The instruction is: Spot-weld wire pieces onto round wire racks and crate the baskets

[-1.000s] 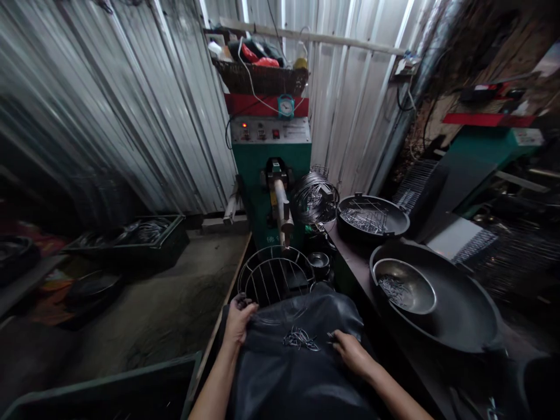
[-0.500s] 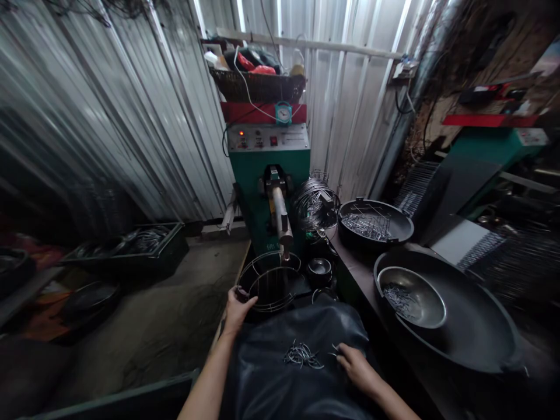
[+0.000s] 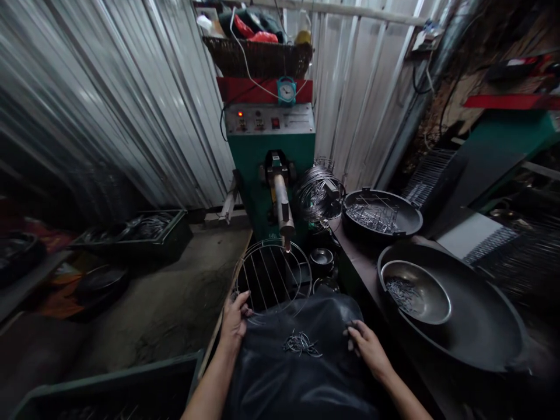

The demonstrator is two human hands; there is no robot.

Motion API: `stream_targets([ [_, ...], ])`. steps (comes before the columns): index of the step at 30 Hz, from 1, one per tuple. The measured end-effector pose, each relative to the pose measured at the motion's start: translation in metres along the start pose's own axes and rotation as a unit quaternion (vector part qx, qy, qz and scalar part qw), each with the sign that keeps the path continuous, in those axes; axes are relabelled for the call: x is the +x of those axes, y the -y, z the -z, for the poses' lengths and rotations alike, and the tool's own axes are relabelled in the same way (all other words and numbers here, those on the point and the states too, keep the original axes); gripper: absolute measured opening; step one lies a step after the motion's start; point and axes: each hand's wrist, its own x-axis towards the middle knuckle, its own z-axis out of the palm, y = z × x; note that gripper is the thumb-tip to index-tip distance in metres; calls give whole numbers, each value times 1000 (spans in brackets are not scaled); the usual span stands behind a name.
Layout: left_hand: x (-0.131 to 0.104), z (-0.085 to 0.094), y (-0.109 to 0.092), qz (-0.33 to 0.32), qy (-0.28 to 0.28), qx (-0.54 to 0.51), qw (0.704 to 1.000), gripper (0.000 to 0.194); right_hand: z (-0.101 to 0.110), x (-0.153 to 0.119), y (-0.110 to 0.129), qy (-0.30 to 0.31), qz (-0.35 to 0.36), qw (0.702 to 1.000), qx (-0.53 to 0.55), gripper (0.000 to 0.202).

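Observation:
My left hand (image 3: 236,315) is closed on the near left rim of a round wire rack (image 3: 273,274), whose rings and parallel bars now face me at a tilt. The rack's far side is close to the tip of a metal arm (image 3: 283,213) on the green machine (image 3: 245,160). A small heap of curved wire pieces (image 3: 301,344) lies on the black apron (image 3: 280,385) over my lap. To the right of that heap, my right hand (image 3: 363,344) has its fingers pinched together; what is between them is too small to make out.
On the right, a metal bowl (image 3: 437,291) with small wire pieces sits inside a large black pan (image 3: 485,326). Behind it is another pan (image 3: 409,219) of wire parts. A wire coil (image 3: 317,195) hangs beside the machine. Green crates (image 3: 175,233) stand at left.
The wire rack has turned so its barred face shows towards me. My right hand has risen slightly and moved right; the wire ends seen in its fingers no longer show clearly. The view has tipped down.

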Motion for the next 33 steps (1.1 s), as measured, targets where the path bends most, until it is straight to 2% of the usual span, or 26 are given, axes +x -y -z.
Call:
stream_targets([
  [2,-3,-12,-10,18,-24,-9,1000,43,-3,2,0,-4,13,1000,-16,43],
  [4,-2,-25,-19,35,-30,-18,999,44,-7,4,2,6,47,996,-82,39],
  [7,7,-44,-31,46,-22,-31,998,44,-10,9,8,62,106,961,-247,18],
  [10,19,-53,-37,44,-33,-20,998,44,-9,16,14,122,85,931,-333,11],
  [12,27,-55,-40,37,-39,-3,999,45,-9,22,19,165,29,942,-290,9],
  [14,33,-55,-41,27,-43,16,999,46,-12,29,31,192,-9,967,-168,11],
  [15,36,-54,-41,23,-45,22,999,47,-16,33,40,190,-7,978,-89,15],
  [17,40,-55,-43,18,-43,22,999,47,-29,43,66,148,45,986,69,25],
  [20,44,-59,-47,24,-34,10,999,46,-58,62,111,77,150,963,210,29],
  [22,46,-62,-50,29,-28,9,999,46,-77,75,134,83,195,957,198,27],
  [24,49,-64,-54,30,-25,14,999,46,-91,84,145,108,226,960,124,24],
  [27,52,-66,-59,16,-19,30,999,45,-102,93,144,112,246,963,24,18],
  [33,53,-67,-63,-16,-8,50,999,43,-102,97,141,108,243,964,-22,16],
])
